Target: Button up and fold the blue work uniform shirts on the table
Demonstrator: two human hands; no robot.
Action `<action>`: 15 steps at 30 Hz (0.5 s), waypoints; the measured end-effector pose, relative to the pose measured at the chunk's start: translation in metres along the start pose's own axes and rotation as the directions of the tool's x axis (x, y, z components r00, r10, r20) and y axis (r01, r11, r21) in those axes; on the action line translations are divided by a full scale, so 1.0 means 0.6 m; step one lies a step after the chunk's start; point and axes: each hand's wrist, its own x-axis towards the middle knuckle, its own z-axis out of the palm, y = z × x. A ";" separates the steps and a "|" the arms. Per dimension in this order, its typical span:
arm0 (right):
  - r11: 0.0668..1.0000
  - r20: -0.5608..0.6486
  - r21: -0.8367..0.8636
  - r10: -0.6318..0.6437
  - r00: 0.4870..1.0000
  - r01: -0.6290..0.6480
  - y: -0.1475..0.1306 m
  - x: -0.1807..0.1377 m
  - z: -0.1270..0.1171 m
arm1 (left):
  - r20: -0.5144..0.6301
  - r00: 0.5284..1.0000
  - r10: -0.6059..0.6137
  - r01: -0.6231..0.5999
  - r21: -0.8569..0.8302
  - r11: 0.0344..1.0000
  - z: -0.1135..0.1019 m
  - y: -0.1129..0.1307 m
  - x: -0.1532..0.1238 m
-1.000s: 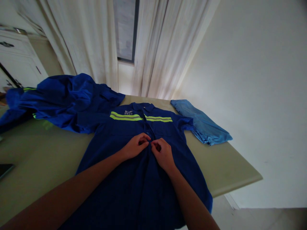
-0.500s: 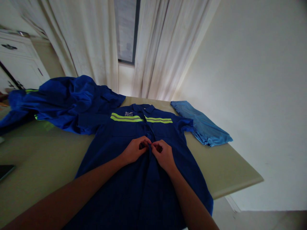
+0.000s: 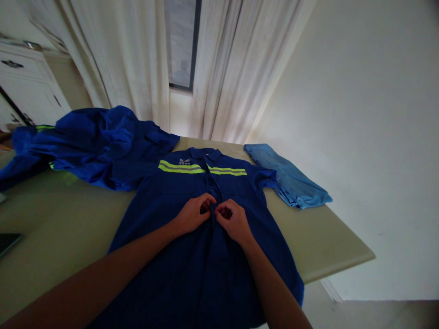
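Note:
A dark blue work shirt (image 3: 178, 256) with yellow-green reflective stripes lies flat, front up, on a pale table (image 3: 322, 246). My left hand (image 3: 192, 214) and my right hand (image 3: 233, 221) meet at the shirt's button placket, mid-chest. Both pinch the fabric edges there, fingers curled and closed. Whatever sits between the fingertips is too small to make out.
A heap of bright blue garments (image 3: 85, 146) lies at the table's back left. A folded light blue garment (image 3: 290, 178) rests at the back right near the table edge. A dark phone (image 3: 7, 241) sits at the left. White curtains (image 3: 222, 68) and a cabinet (image 3: 27, 87) stand behind.
Both hands have stayed at the placket, fingers shifting slightly closer together. The shirt has not moved.

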 end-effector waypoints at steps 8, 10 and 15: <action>0.999 -0.019 -0.039 0.004 1.000 -0.005 0.005 -0.002 0.003 | 0.048 0.998 0.029 -0.024 -0.107 0.994 -0.001 -0.003 0.002; 0.999 -0.013 -0.043 0.007 1.000 -0.007 0.005 -0.001 0.001 | 0.047 0.998 0.035 -0.031 -0.078 0.996 -0.002 -0.003 0.001; 0.997 -0.010 -0.079 0.022 1.000 -0.023 0.004 0.001 0.000 | 0.048 0.998 0.041 -0.038 -0.061 0.997 -0.001 -0.003 0.001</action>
